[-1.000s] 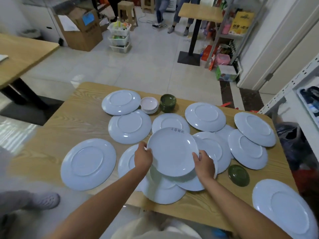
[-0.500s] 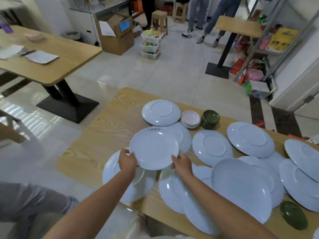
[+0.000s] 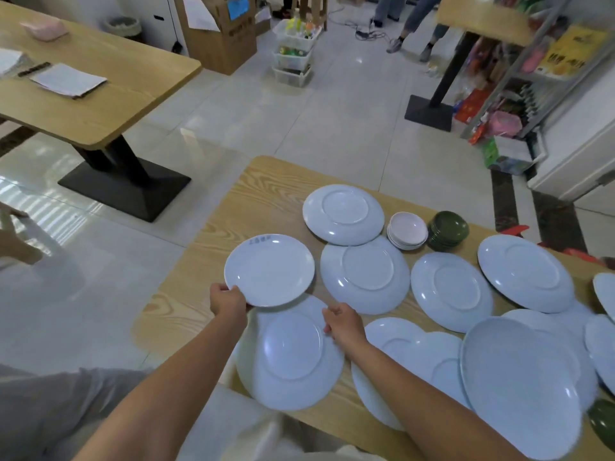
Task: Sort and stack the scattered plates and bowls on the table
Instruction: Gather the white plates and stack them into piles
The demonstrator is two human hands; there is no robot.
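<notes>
My left hand [image 3: 229,302] grips the near-left rim of a small white plate [image 3: 269,270], held upright-faced just above the wooden table [image 3: 213,261] near its left edge. My right hand [image 3: 342,322] is off that plate. It rests with loosely curled fingers at the right rim of a large upside-down white plate [image 3: 291,354] by the front edge. Several more large white plates [image 3: 366,274] lie scattered and overlapping to the right. A stack of pinkish-white bowls [image 3: 407,229] and a stack of dark green bowls [image 3: 447,226] stand at the back.
One green bowl [image 3: 602,424] sits alone at the front right. Another person's hand [image 3: 15,241] and grey-clad leg [image 3: 40,404] are at the left. A second wooden table [image 3: 83,94] stands across the tiled floor, and shelves [image 3: 539,61] line the right.
The small plate has travelled left across the table. My right hand has let go of it, so only my left hand holds it. The camera has swung left.
</notes>
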